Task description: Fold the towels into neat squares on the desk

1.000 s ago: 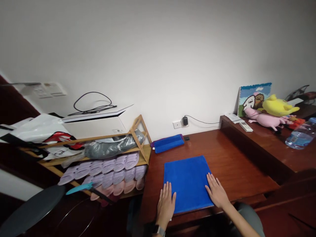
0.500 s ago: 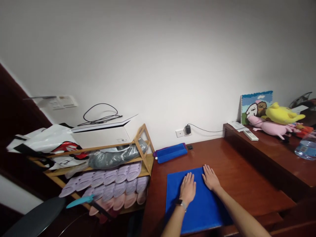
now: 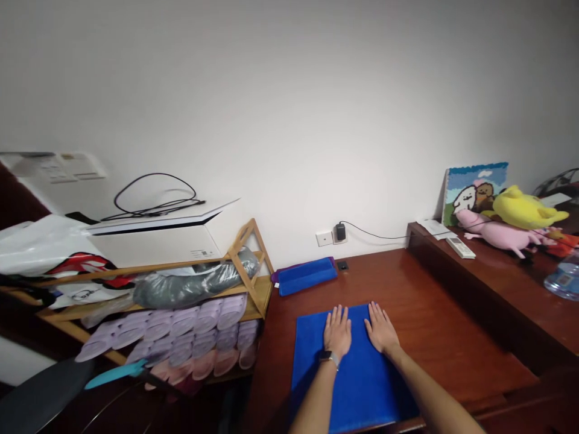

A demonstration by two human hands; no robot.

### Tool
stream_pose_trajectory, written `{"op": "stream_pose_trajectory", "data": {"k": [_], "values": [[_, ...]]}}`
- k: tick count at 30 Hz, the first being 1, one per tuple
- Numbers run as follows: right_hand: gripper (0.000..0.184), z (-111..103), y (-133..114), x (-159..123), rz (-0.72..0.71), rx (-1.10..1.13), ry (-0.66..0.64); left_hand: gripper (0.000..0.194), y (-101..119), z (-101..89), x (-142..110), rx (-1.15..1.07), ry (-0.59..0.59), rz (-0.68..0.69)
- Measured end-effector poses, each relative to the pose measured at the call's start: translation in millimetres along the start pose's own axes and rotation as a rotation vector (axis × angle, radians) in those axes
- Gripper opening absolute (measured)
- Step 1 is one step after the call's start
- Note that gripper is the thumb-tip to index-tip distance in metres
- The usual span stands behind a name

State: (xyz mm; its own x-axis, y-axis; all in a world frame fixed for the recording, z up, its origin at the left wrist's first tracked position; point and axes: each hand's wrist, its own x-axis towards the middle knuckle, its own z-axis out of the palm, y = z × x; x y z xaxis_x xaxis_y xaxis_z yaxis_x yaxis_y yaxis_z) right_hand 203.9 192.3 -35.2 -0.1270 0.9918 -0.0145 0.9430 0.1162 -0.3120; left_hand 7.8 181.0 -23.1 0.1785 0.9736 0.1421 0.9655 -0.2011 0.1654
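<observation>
A blue cloth [image 3: 357,392], perhaps a towel, lies spread flat on the reddish-brown wooden desk [image 3: 452,325]. My left hand [image 3: 338,334], with a watch on its wrist, rests palm down on the cloth's upper middle, fingers stretched out. Farther right, my right hand [image 3: 381,330] is flat at the cloth's upper right edge, its fingers spread and thumb apart. Neither hand grips anything. Behind the cloth, near the wall, a folded blue cloth [image 3: 307,276] lies with a purple one [image 3: 274,276] showing at its edge.
To the left, a wooden rack [image 3: 260,301] holds several lilac slippers [image 3: 181,325], a white box [image 3: 163,247] and a plastic bag [image 3: 40,247]. A black plug [image 3: 341,231] sits in the wall socket. On the raised right ledge are plush toys [image 3: 525,208], a remote [image 3: 460,247] and a water bottle [image 3: 563,280].
My left hand has slid forward toward the cloth's far edge. My right hand stays flat near the cloth's right edge. The view has turned slightly to the right.
</observation>
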Motion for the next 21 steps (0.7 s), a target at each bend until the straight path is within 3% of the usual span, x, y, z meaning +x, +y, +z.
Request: {"op": "stream_pose_trajectory", "data": {"k": [5, 8, 21], "values": [[0.075, -5, -2, -3, 0.018, -0.017, -0.012, 0.058, -79, -19.3, -15, 0.093, -0.004, -0.136], [0.075, -6, -3, -4, 0.023, -0.036, -0.019, 0.059, -105, -25.5, -24, 0.099, -0.002, -0.158], [0.075, -6, -4, -2, 0.013, -0.071, -0.022, 0.060, -106, -25.1, -30, 0.096, 0.011, -0.175]]}}
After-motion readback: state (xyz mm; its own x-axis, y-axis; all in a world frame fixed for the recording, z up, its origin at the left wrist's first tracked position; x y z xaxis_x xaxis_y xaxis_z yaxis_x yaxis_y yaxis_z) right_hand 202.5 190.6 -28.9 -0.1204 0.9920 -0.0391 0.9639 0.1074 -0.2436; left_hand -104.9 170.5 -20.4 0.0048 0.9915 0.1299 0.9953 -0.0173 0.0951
